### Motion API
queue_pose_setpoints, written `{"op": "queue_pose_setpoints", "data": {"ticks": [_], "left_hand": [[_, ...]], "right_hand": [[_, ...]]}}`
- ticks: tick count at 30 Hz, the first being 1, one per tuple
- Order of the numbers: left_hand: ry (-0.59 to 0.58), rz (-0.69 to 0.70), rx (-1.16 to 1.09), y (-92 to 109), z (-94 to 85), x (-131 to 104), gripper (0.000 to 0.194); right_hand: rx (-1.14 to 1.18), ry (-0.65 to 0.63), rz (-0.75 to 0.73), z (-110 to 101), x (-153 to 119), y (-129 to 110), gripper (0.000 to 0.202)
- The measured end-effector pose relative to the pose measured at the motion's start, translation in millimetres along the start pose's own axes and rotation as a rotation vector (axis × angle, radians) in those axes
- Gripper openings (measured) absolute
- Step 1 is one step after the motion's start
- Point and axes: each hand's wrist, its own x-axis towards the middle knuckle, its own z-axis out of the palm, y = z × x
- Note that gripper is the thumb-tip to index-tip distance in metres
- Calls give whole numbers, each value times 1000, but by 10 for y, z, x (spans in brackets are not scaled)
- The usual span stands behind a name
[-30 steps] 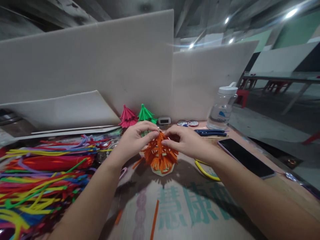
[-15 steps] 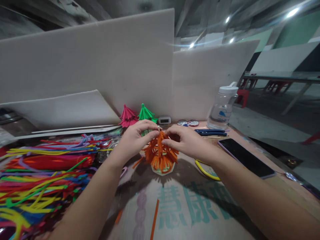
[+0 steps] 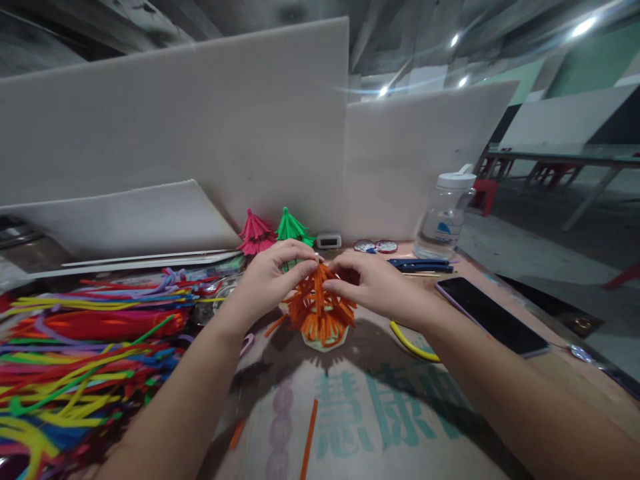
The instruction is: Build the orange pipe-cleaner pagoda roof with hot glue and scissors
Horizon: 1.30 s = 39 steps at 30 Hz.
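An orange pipe-cleaner pavilion (image 3: 325,313) with tiered, spreading strips stands upright on a small pale base in front of me. My left hand (image 3: 280,270) is closed at its top, thumb and fingers pinching by the pale tip of the peak. From the other side my right hand (image 3: 363,277) pinches one of the orange strips just under the peak. The fingers hide part of the upper tier. Behind my left hand stand a pink pavilion (image 3: 257,233) and a green pavilion (image 3: 293,227) of similar shape.
Many coloured pipe cleaners (image 3: 85,373) lie heaped on the left. A yellow piece (image 3: 413,341), a phone (image 3: 493,317), dark-blue pliers-like tools (image 3: 420,265) and a water bottle (image 3: 445,213) are on the right. Loose orange strips (image 3: 310,437) lie nearer me. White boards (image 3: 200,147) stand behind.
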Motion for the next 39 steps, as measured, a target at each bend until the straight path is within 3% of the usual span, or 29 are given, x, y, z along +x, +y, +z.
{"op": "queue_pose_setpoints", "data": {"ticks": [13, 18, 22, 24, 28, 30, 33, 35, 39], "left_hand": [[-9, -19, 22, 8, 2, -5, 17], [4, -1, 40, 2, -7, -4, 17], [-6, -34, 11, -5, -5, -15, 21], [-14, -56, -7, -7, -3, -24, 24], [-11, -108, 4, 4, -4, -41, 31], [-11, -126, 9, 22, -7, -48, 33], [-13, -145, 16, 57, -12, -59, 34], [-15, -157, 29, 75, -14, -65, 35], [35, -178, 61, 93, -39, -66, 34]], "right_hand": [[-8, 11, -5, 23, -9, 21, 12], [88, 55, 38, 14, -8, 37, 16], [158, 100, -8, -47, -77, -146, 8], [210, 28, -54, -24, -199, -303, 12], [173, -379, -200, 286, -593, -475, 15], [44, -480, -281, 536, -784, -422, 20], [-102, -522, -362, 855, -959, -246, 25], [-166, -511, -412, 960, -990, -148, 23], [-223, -365, -403, 872, -952, -134, 16]]}}
